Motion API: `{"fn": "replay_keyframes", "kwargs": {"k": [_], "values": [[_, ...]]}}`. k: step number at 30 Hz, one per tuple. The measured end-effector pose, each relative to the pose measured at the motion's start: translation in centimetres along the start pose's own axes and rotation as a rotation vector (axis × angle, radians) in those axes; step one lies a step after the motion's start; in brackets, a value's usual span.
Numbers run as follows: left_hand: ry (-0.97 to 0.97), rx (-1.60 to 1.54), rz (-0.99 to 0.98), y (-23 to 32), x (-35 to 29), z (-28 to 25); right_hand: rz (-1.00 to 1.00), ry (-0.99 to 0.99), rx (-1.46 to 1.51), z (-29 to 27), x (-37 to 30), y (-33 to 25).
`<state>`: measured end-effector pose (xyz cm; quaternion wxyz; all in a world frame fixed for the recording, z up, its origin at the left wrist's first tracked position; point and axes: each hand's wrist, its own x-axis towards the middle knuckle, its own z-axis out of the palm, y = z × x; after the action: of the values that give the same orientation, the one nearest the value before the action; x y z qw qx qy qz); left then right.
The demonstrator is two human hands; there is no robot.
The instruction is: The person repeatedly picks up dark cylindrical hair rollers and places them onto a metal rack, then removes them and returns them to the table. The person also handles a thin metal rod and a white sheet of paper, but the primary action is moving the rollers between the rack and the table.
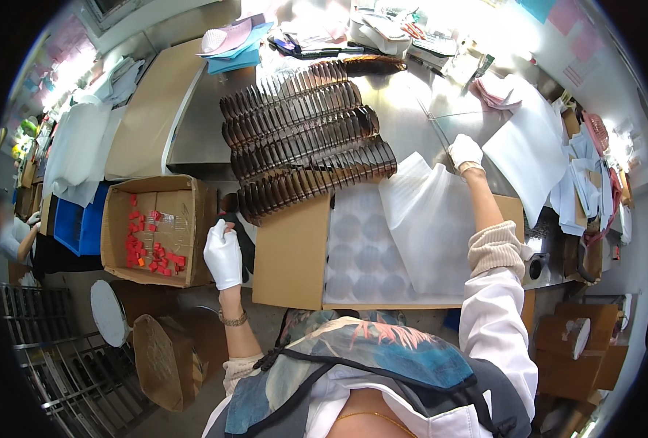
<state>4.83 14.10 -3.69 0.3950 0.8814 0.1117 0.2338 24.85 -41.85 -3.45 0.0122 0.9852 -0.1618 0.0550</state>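
My left hand [224, 255], in a white glove with bare fingertips, is raised beside the open cardboard box, fingers curled together; whatever they may pinch is too small to name. My right hand [465, 152], also gloved, reaches over the metal table with its fingers closed around a thin dark rod [444, 143]. Between my hands, several rows of brown see-through curved pieces [302, 139] stand on edge, closely packed. Nearer to me lies a flat carton [289, 263] with a pale tray of round pockets [368, 252]. A translucent sheet [430, 226] partly covers that tray.
The cardboard box [108, 241] at left contains red clips [156, 255]. Beyond it are a blue bin [79, 226] and a person [17, 237]. White sheets [532, 146] drape over the table's right side. Papers and tools [382, 36] crowd the far edge. A paper bag [165, 361] stands below left.
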Motion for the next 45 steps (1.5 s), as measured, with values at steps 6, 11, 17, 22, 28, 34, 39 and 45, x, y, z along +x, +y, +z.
{"fn": "replay_keyframes", "kwargs": {"k": [6, 11, 17, 22, 28, 34, 39, 45], "values": [[0.088, 0.029, 0.05, 0.8, 0.3, -1.1, -0.123, -0.145, -0.034, -1.5, -1.0, -2.2], [0.108, 0.053, 0.061, 1.5, 0.2, -1.6, -0.093, -0.236, -0.016, -2.6, -1.1, -4.0], [0.149, 0.021, 0.047, 1.4, 0.1, -3.1, -0.089, 0.062, 0.16, -2.0, -0.3, -2.1], [0.136, -0.055, 0.062, 3.2, -0.3, -3.4, -0.089, 0.237, 0.242, -2.1, -1.2, -1.9], [0.075, -0.194, 0.102, 4.8, -0.6, -2.4, -0.128, 0.375, 0.62, -4.5, -4.6, -3.5], [-0.02, -0.268, 0.134, 9.0, -0.6, -1.4, 0.034, 0.272, 0.637, -3.6, -4.0, -3.0], [-0.093, -0.314, 0.16, 9.4, -0.6, -1.2, 0.37, -0.181, 1.286, -1.6, -1.6, -0.7], [-0.194, -0.485, 0.033, 10.0, -0.6, -1.6, 0.001, 0.109, 1.377, -2.8, -4.3, -3.3]]}}
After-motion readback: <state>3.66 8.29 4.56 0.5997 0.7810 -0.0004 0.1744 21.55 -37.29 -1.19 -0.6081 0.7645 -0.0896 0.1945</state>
